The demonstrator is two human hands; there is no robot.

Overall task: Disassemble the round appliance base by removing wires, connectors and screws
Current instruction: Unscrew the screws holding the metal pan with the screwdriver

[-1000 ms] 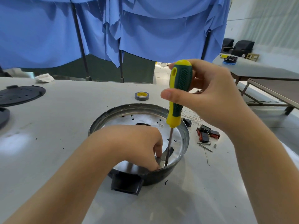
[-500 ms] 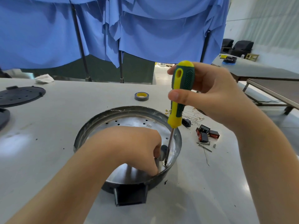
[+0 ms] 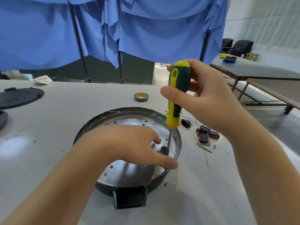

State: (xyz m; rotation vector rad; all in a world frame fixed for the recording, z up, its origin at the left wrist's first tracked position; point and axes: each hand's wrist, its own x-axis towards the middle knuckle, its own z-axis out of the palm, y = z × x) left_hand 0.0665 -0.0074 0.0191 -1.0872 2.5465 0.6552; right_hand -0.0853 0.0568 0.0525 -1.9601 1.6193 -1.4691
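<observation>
So up close, the round appliance base [image 3: 129,168] sits on the pale grey table [image 3: 56,127], black socket box facing the camera. The left hand [image 3: 134,145] hovers inside the pan with its fingers loosely spread and the thumb stretched toward the right rim, holding nothing I can see. The right hand [image 3: 207,98] grips the green and yellow screwdriver [image 3: 177,93] upright, thumb and fingers curled round the handle, shaft down near the right inside wall. Right of the base lie red-black switches [image 3: 207,134], loose screws [image 3: 205,146] and thin wires [image 3: 191,118]. Farther back there's a tape roll [image 3: 141,97], a black perforated disc [image 3: 19,97] at left, then blue curtains [image 3: 146,30] and another table [image 3: 253,69]. Compared with half a second ago, the left hand has uncurled from its fist-like grip by the shaft.
</observation>
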